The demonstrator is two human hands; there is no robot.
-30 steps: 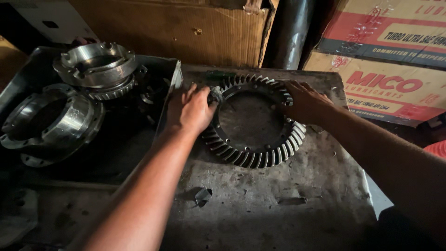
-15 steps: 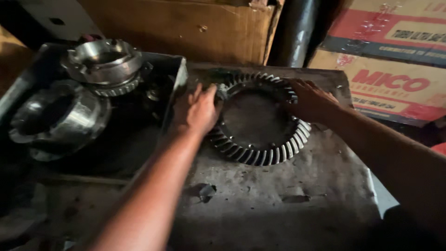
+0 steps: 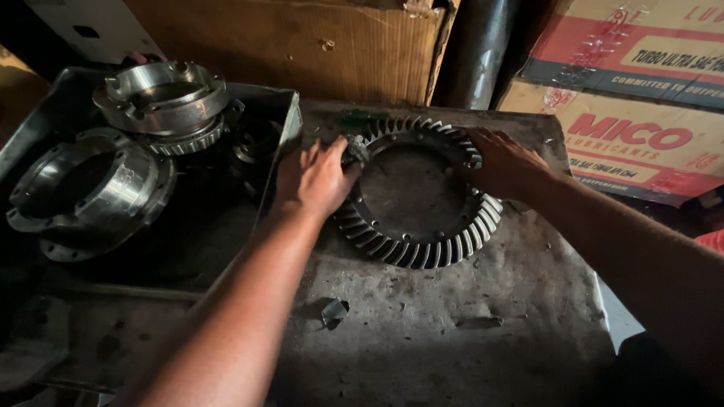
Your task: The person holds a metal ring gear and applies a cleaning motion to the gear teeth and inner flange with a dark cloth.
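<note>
Presently the ring gear (image 3: 417,197) lies flat on the grimy metal plate (image 3: 452,332), teeth up, axis vertical, no long side; it is not lifted. Left hand (image 3: 315,177) curls closed over its left rim, right hand (image 3: 504,160) grips the right rim. Two steel hubs (image 3: 90,188) sit in the tray (image 3: 45,120) alongside.

Ring gear (image 3: 411,245) rim hidden under both hands, cardboard boxes (image 3: 641,113) cut off by frame edge
</note>
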